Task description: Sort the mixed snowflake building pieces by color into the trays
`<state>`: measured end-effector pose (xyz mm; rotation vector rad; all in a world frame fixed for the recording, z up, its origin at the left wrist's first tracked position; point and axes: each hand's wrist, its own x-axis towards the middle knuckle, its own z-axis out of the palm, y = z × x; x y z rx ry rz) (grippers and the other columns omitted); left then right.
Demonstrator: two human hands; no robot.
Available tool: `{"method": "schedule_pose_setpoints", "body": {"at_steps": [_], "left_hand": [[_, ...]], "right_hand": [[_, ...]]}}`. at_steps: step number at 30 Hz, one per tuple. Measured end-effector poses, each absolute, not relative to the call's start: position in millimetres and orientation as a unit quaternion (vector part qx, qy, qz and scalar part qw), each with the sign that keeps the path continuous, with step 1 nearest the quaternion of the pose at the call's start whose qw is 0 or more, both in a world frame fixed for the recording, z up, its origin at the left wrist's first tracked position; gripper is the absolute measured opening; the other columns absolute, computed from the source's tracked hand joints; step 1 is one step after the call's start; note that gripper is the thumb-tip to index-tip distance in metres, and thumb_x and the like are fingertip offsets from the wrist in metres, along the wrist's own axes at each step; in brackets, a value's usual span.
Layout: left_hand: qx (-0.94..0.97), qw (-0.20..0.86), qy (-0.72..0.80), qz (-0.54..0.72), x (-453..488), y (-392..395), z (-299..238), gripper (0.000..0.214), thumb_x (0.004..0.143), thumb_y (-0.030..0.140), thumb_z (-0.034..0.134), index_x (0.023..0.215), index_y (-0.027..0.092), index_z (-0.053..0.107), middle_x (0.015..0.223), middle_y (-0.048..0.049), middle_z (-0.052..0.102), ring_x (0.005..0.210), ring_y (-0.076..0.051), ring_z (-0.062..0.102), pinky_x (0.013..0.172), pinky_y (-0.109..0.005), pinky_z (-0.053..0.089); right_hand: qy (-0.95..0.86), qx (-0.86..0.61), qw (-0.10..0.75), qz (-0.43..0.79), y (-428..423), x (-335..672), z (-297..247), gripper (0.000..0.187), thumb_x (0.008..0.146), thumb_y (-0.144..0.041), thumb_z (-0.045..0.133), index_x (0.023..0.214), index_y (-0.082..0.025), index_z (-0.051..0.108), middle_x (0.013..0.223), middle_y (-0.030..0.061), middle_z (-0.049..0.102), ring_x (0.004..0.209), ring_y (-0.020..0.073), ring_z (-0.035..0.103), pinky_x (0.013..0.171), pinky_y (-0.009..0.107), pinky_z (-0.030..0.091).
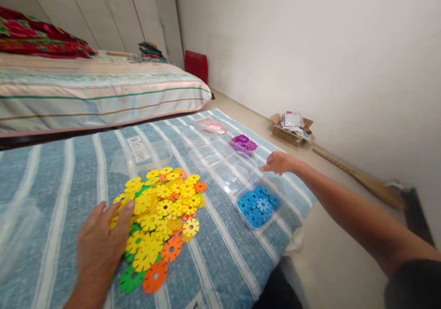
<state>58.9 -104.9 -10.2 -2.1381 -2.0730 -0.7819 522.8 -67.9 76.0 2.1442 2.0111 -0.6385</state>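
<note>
My left hand [105,235] rests at the left side of a pile of flower-shaped plastic discs [165,208], fingers spread and touching the yellow ones. Yellow discs cover most of the pile; orange and green ones show around its edges. Out to the right, my right hand [278,163] hovers beside the clear containers, its fingers curled together; whether something small is between them cannot be made out. Blue discs [259,205] fill a clear plastic container near the bed's edge. Purple discs [243,143] sit in another one beyond my right hand.
Clear plastic containers [237,173] stand between the blue and purple discs. A clear box with a paper label [138,149] lies behind the pile. Farther back is a clear bag with reddish pieces [214,128]. A cardboard box [291,134] and a broom [365,180] lie on the floor.
</note>
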Motion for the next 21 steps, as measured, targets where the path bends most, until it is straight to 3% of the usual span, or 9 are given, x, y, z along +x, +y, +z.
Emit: {"method": "schedule_pose_setpoints", "body": {"at_steps": [3, 7, 11, 16, 21], "left_hand": [[-0.716, 0.057, -0.674, -0.173, 67, -101, -1, 0.054, 0.082, 0.046, 0.015, 0.106, 0.020, 0.056, 0.109, -0.0113, 0.057, 0.125, -0.030, 0.036, 0.101, -0.047, 0.032], [-0.667, 0.039, -0.739, -0.090, 92, -100, 21, 0.078, 0.074, 0.070, 0.022, 0.112, 0.007, 0.050, 0.114, -0.0196, 0.053, 0.111, -0.035, 0.047, 0.091, -0.046, 0.039], [-0.665, 0.004, -0.744, -0.059, 109, -103, 28, 0.088, 0.069, 0.078, 0.027, 0.123, 0.010, 0.044, 0.124, -0.0210, 0.049, 0.111, -0.038, 0.047, 0.088, -0.051, 0.039], [-0.677, 0.008, -0.732, -0.076, 106, -102, 23, 0.068, 0.078, 0.059, 0.034, 0.120, 0.007, 0.048, 0.124, -0.0221, 0.051, 0.112, -0.038, 0.049, 0.089, -0.049, 0.040], [-0.688, 0.034, -0.708, -0.157, 92, -103, 15, 0.054, 0.078, 0.045, 0.039, 0.109, 0.005, 0.056, 0.115, -0.0227, 0.057, 0.110, -0.036, 0.051, 0.093, -0.049, 0.038]], "right_hand": [[0.643, 0.704, 0.033, -0.301, -86, 533, 61, 0.051, 0.074, -0.063, 0.052, 0.069, -0.013, 0.060, 0.060, 0.0071, 0.065, 0.048, 0.0124, 0.059, 0.047, 0.020, 0.042], [0.598, 0.698, -0.062, -0.389, -97, 534, 46, 0.049, 0.077, -0.063, 0.049, 0.071, -0.014, 0.056, 0.058, 0.0059, 0.065, 0.045, 0.0118, 0.057, 0.044, 0.021, 0.043], [0.621, 0.664, -0.052, -0.414, -103, 526, 40, 0.037, 0.074, -0.050, 0.058, 0.063, -0.015, 0.054, 0.049, 0.0009, 0.060, 0.043, 0.0110, 0.054, 0.042, 0.020, 0.041], [0.633, 0.662, -0.043, -0.398, -111, 517, 38, 0.018, 0.074, -0.026, 0.054, 0.059, -0.015, 0.052, 0.041, -0.0032, 0.053, 0.037, 0.0080, 0.048, 0.040, 0.018, 0.038], [0.652, 0.660, -0.048, -0.370, -118, 505, 52, 0.014, 0.069, -0.017, 0.048, 0.056, -0.016, 0.051, 0.035, -0.0046, 0.047, 0.031, 0.0067, 0.040, 0.035, 0.017, 0.031]]}}
